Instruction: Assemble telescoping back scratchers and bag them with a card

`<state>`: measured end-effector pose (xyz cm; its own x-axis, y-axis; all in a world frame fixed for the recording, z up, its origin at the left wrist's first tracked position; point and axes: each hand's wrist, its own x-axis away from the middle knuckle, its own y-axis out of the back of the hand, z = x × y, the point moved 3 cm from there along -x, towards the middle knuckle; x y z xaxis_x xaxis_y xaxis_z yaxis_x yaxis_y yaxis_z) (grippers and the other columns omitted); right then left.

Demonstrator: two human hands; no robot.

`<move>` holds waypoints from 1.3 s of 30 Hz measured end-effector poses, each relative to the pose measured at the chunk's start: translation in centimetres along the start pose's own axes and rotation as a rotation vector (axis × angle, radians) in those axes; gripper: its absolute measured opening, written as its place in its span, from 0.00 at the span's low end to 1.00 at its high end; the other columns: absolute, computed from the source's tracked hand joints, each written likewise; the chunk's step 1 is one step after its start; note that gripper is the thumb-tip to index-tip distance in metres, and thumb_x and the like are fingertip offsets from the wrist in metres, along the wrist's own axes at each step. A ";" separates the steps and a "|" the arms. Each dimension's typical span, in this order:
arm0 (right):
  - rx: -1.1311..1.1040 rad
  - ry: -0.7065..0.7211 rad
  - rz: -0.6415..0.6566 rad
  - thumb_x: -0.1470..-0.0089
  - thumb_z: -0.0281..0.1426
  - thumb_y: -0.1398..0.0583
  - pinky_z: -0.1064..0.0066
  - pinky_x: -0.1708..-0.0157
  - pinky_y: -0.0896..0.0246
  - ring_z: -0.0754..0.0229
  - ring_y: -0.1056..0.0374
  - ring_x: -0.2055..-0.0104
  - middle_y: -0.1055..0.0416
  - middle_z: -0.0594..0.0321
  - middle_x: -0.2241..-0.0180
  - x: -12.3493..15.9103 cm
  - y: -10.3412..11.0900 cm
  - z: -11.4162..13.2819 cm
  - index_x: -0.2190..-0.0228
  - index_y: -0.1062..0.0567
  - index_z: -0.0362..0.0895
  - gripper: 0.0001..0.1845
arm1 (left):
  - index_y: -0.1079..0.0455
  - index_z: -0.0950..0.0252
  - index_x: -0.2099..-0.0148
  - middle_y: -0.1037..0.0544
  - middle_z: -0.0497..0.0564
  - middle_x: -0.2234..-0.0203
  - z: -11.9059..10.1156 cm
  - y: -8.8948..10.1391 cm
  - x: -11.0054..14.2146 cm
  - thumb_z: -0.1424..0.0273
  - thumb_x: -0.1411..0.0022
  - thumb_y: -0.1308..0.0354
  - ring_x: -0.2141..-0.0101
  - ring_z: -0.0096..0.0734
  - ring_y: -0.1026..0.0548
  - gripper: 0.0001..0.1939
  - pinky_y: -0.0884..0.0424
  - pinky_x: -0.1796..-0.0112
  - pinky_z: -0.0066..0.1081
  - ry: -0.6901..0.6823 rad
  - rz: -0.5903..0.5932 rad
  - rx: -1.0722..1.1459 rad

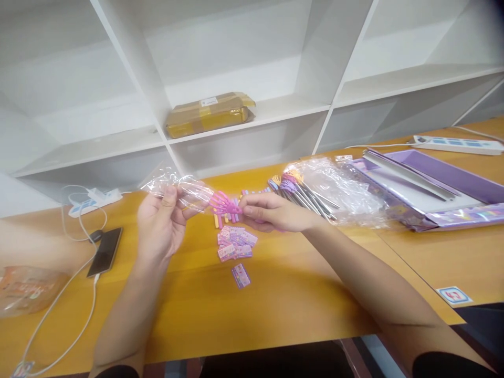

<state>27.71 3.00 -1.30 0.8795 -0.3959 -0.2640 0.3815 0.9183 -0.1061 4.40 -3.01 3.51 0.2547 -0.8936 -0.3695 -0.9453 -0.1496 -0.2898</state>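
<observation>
Between its thumb and fingers, my left hand [159,228] pinches a crinkled clear plastic bag [192,193]. My right hand [273,211] has its fingers closed on the neck of a back scratcher with a pink hand-shaped head [221,201]. That head points left and meets the bag's right end; whether it is inside or only touching, I cannot tell. Below lie a loose pile of small pink and purple cards [236,244] and a single card [241,275]. Small coloured sticks [219,220] lie partly hidden behind the right hand.
Right of my hands rest several metal-handled back scratchers [301,195], clear plastic bags [346,194] and an open purple box [464,218]. A phone [105,252] on a cable, power strips [96,202] and an orange-printed bag [27,291] are leftward. A taped parcel [208,116] occupies the shelf.
</observation>
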 end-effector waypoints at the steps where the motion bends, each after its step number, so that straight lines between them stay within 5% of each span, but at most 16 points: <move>1: 0.001 -0.005 -0.002 0.25 0.43 0.40 0.75 0.82 0.62 0.73 0.55 0.80 0.43 0.76 0.76 0.0 0.0 -0.1 0.62 0.26 0.42 0.17 | 0.25 0.66 0.61 0.13 0.57 0.59 0.0 0.0 0.0 0.55 0.36 0.25 0.61 0.40 0.12 0.20 0.11 0.62 0.32 -0.014 0.004 -0.001; 9: 0.056 0.022 0.006 0.25 0.42 0.39 0.77 0.81 0.59 0.73 0.52 0.79 0.43 0.75 0.77 -0.1 -0.2 0.2 0.65 0.25 0.40 0.19 | 0.27 0.65 0.62 0.12 0.58 0.57 0.1 -0.3 0.5 0.57 0.34 0.26 0.55 0.41 0.12 0.18 0.12 0.60 0.32 -0.022 0.032 0.018; 29: 0.310 0.048 -0.046 0.25 0.45 0.41 0.73 0.76 0.52 0.70 0.47 0.76 0.38 0.71 0.76 0.5 0.1 2.0 0.68 0.23 0.42 0.23 | 0.26 0.64 0.60 0.13 0.56 0.57 0.5 -0.6 0.6 0.55 0.34 0.27 0.57 0.41 0.12 0.19 0.12 0.57 0.37 -0.008 0.036 0.007; 35: 0.253 0.034 -0.046 0.25 0.44 0.40 0.73 0.77 0.52 0.71 0.48 0.77 0.40 0.74 0.78 0.4 0.3 1.4 0.63 0.22 0.41 0.20 | 0.29 0.63 0.62 0.14 0.50 0.64 1.1 -0.8 0.9 0.56 0.37 0.24 0.59 0.40 0.12 0.20 0.12 0.52 0.47 0.063 0.090 0.015; 39: 0.126 0.068 -0.124 0.28 0.39 0.36 0.75 0.79 0.52 0.72 0.44 0.78 0.35 0.76 0.74 0.0 0.5 0.8 0.49 0.26 0.44 0.14 | 0.27 0.64 0.57 0.13 0.52 0.65 1.5 -1.4 1.0 0.59 0.38 0.23 0.61 0.42 0.12 0.19 0.11 0.53 0.48 0.102 0.169 -0.042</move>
<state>28.15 3.44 -0.58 0.8036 -0.5010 -0.3213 0.5224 0.8524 -0.0224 6.33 -3.06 2.23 0.0712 -0.9456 -0.3175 -0.9811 -0.0089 -0.1935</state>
